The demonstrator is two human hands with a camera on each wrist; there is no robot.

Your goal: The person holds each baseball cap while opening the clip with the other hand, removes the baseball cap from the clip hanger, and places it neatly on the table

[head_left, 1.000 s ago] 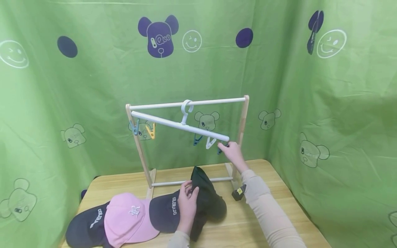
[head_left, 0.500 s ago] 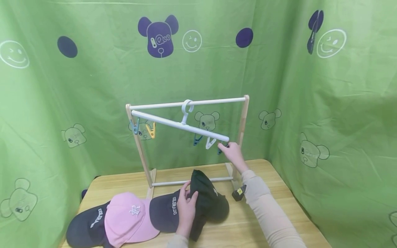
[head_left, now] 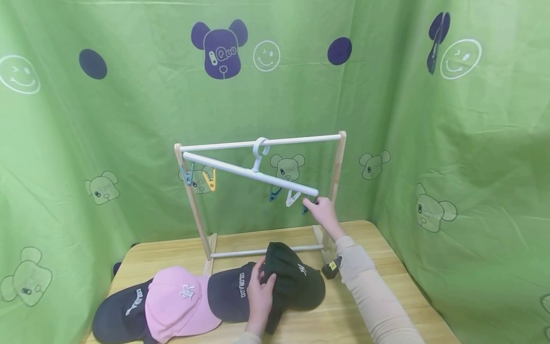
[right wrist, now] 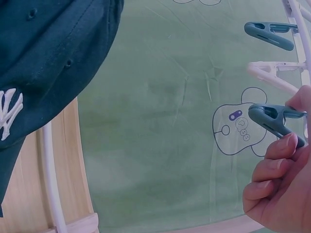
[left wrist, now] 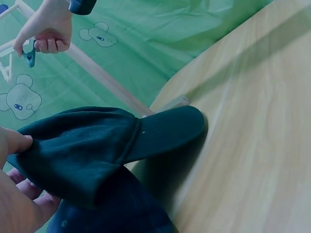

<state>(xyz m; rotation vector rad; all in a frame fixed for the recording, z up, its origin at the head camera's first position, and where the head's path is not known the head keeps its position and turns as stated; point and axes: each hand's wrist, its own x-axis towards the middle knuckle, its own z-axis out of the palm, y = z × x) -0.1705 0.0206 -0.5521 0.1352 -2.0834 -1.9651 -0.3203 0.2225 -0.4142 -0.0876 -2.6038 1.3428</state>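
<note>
My left hand [head_left: 259, 298] pinches the rear edge of a dark green baseball cap [head_left: 292, 277] with white stitching; in the left wrist view the thumb lies over the fabric, fingers beneath. The cap's brim [left wrist: 170, 131] points right, close over the table. Up at the low right end of a tilted white hanger [head_left: 251, 174], my right hand [head_left: 325, 214] pinches a dark teal clip [right wrist: 274, 119] between thumb and fingers. A white clip [head_left: 292, 198], another dark teal clip [head_left: 274, 193], a yellow clip [head_left: 209, 180] and a blue clip [head_left: 187, 175] hang along it.
The hanger hooks over the top bar of a wooden rack [head_left: 337, 167]. At front left lie a pink cap [head_left: 176, 301], a navy cap [head_left: 118, 313] and a dark COLORADO cap [head_left: 229, 291], partly overlapping. Green printed curtains [head_left: 142, 110] surround the wooden table [head_left: 378, 267].
The green cap has turned and shifted slightly right and down in my left hand, bringing its white stitching into view. The right hand stays on the clip.
</note>
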